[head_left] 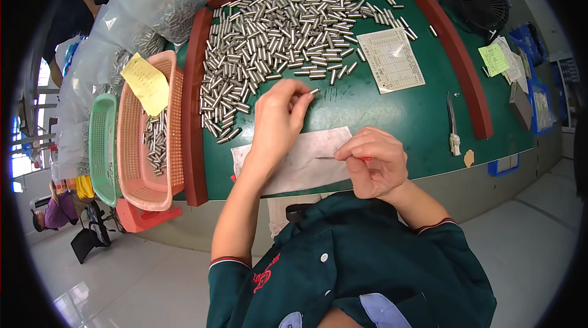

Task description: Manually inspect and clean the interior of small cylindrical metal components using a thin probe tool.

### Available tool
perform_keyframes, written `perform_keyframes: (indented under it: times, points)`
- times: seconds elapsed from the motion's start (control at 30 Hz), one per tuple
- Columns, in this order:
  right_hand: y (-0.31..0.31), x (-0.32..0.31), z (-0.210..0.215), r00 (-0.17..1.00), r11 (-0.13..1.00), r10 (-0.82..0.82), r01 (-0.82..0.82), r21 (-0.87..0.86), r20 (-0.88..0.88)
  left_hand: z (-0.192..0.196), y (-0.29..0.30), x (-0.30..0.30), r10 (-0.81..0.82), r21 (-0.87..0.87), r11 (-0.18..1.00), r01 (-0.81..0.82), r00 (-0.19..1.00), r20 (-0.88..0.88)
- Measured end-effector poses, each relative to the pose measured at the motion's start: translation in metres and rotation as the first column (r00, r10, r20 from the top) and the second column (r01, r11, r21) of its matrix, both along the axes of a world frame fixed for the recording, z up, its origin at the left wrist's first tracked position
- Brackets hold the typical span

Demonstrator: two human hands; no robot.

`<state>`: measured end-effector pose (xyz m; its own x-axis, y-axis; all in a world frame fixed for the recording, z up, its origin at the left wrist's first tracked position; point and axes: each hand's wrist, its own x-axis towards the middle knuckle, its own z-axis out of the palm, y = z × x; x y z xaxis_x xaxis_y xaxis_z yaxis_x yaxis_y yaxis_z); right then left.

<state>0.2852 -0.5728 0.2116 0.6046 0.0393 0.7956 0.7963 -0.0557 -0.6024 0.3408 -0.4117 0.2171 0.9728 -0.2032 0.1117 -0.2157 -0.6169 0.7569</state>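
Observation:
Between the fingertips of my left hand (pixel 280 113) is a small metal pin (pixel 314 91), held just in front of a heap of loose metal pins (pixel 282 28) on the green table. My right hand (pixel 376 159) pinches a thin pointed tool with a red handle (pixel 327 158), its tip toward the left. Below both hands lies a whitish cloth (pixel 306 150) at the table's near edge. The palm side of my left hand is hidden.
Dark red wooden rails (pixel 195 107) border the heap. To the left stand a pink basket (pixel 128 144) with pins and a yellow note, a green basket (pixel 101 144) and bulging plastic bags (pixel 138 6). A printed sheet (pixel 392 58), knife (pixel 452 126) and fan (pixel 481 0) are rightward.

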Motion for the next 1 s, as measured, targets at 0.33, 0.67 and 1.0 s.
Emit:
perform_keyframes:
  times: [0.33,0.67,1.0]
  points:
    - [-0.001,0.016,0.03,0.991,0.991,-0.105,0.098,0.09,0.086,-0.015,0.017,-0.036,-0.034,-0.726,0.595,-0.345,0.892,-0.451]
    - [0.001,0.017,0.015,0.976,0.986,-0.146,0.157,-0.055,0.163,-0.015,0.012,-0.037,0.026,-0.698,0.616,-0.365,0.895,-0.445]
    - [0.002,0.018,0.014,0.972,0.984,-0.135,0.154,-0.088,0.192,-0.016,0.009,-0.038,0.052,-0.687,0.626,-0.37,0.898,-0.436]
